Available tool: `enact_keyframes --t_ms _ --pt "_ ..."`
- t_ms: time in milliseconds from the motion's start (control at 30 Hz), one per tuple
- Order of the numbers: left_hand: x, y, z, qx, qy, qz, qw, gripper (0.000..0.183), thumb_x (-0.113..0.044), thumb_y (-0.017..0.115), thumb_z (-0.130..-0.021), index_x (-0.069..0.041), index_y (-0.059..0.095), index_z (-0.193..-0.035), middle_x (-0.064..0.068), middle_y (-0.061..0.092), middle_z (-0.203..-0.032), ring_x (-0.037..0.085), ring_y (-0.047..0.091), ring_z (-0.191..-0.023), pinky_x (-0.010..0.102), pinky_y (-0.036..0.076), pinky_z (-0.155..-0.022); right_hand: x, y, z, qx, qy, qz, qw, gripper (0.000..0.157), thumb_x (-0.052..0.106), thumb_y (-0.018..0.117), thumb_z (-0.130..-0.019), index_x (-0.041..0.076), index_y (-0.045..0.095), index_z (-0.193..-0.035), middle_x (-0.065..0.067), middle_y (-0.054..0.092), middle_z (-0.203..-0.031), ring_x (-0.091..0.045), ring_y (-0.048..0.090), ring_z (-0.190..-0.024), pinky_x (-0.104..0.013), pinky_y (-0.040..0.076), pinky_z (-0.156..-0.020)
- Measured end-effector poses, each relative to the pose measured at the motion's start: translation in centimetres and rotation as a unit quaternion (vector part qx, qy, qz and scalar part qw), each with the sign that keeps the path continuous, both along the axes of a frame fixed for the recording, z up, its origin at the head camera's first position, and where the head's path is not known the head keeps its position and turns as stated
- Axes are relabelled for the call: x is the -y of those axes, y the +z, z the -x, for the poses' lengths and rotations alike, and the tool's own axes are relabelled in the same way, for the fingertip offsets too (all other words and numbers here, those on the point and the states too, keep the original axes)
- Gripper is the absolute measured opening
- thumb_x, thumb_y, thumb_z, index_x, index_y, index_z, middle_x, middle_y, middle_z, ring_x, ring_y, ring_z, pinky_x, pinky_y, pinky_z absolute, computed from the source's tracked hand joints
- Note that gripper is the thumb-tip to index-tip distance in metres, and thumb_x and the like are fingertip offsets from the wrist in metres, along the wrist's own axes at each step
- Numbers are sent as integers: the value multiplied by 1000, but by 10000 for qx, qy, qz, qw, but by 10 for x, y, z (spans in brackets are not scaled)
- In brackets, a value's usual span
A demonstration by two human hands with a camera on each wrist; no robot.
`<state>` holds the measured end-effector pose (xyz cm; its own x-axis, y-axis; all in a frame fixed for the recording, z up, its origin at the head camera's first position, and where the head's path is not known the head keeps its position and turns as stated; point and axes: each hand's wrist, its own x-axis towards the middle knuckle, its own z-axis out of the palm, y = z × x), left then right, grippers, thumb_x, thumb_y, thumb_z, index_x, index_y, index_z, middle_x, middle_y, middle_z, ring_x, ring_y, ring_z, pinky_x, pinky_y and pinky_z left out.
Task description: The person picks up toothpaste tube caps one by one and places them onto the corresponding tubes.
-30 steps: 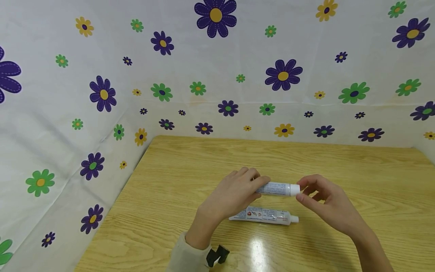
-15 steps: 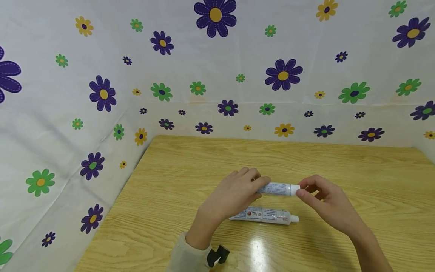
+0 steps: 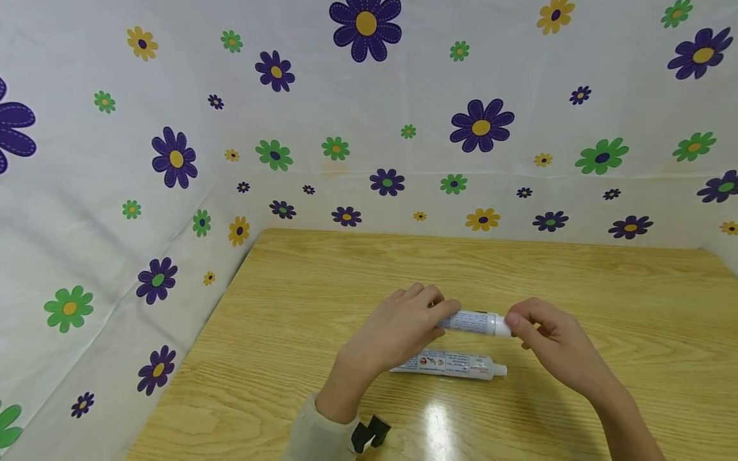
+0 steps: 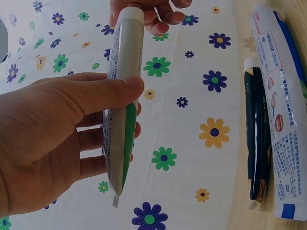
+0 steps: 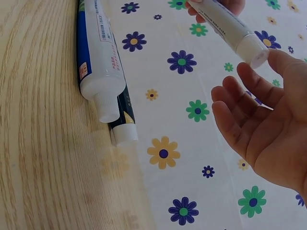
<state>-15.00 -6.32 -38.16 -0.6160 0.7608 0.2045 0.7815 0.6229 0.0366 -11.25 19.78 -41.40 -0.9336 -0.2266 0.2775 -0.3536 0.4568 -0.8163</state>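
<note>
My left hand [image 3: 398, 326] grips a white toothpaste tube [image 3: 471, 322] above the table, the thumb along one side and the fingers behind it. In the left wrist view a green strip runs down the lower part of this tube [image 4: 125, 72]. At its end sits a white cap [image 5: 253, 50], which the thumb and index finger of my right hand [image 3: 556, 339] pinch. The right hand's other fingers are loosely curled. A larger toothpaste tube [image 3: 455, 365] lies on the table nearer to me. Beside it, a dark tube with a white cap [image 4: 255, 129] shows in both wrist views.
The wood-grain table [image 3: 323, 275] carries the lying tubes. A white cloth with flower prints [image 3: 426, 83] hangs behind the table and along its left side. A black clip-like piece [image 3: 369, 433] is at the left sleeve cuff.
The right thumb has moved up over the cap and the right hand has turned. The tube's cap end has dipped slightly. The left hand keeps its grip almost unmoved.
</note>
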Motion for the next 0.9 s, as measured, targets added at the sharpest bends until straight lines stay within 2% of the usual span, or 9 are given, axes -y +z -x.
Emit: enact_keyframes --t_ms 167,300,400,567,700,900 --pt "-1 1 -1 -43 -31 5 10000 38 -27 69 -95 -23 59 -131 -2 62 -116 15 57 -101 30 52 -83 -1 -1 0 97 7 -62 9999 23 14 49 -106 12 69 -94 1 62 -91 -12 57 -80 -29 54 -66" --pt "-2 1 -1 -44 -43 18 10000 38 -28 69 -95 -23 59 -131 -2 63 -117 15 58 -102 30 52 -84 -2 0 0 106 11 -124 9999 28 15 41 -108 7 66 -99 -2 62 -89 -12 59 -82 -29 55 -66" --pt "-3 1 -1 -9 -42 38 10000 40 -28 69 -95 -23 59 -133 -2 62 -118 16 58 -104 30 52 -85 -6 2 0 121 -27 -131 9998 27 16 40 -109 5 64 -105 -4 63 -95 -13 61 -84 -28 56 -67" --pt "-2 0 0 109 6 61 9999 41 -28 68 -96 -22 58 -135 -2 62 -118 16 57 -106 30 52 -87 -11 4 -3 10 42 -170 9998 12 12 59 -101 11 63 -112 -1 65 -101 -12 63 -84 -27 54 -67" --pt "-1 0 1 128 4 69 9999 41 -27 66 -96 -21 57 -136 -2 61 -118 15 57 -104 29 52 -84 -10 4 -3 -233 224 -216 9992 24 7 71 -92 15 64 -113 3 64 -102 -11 62 -86 -27 54 -68" --pt "-1 -1 0 67 17 163 9998 41 -28 65 -97 -21 56 -137 -2 61 -119 15 57 -104 29 51 -83 -9 5 -3 -354 204 -294 9987 27 7 74 -89 18 65 -112 7 62 -102 -10 62 -85 -27 53 -68"
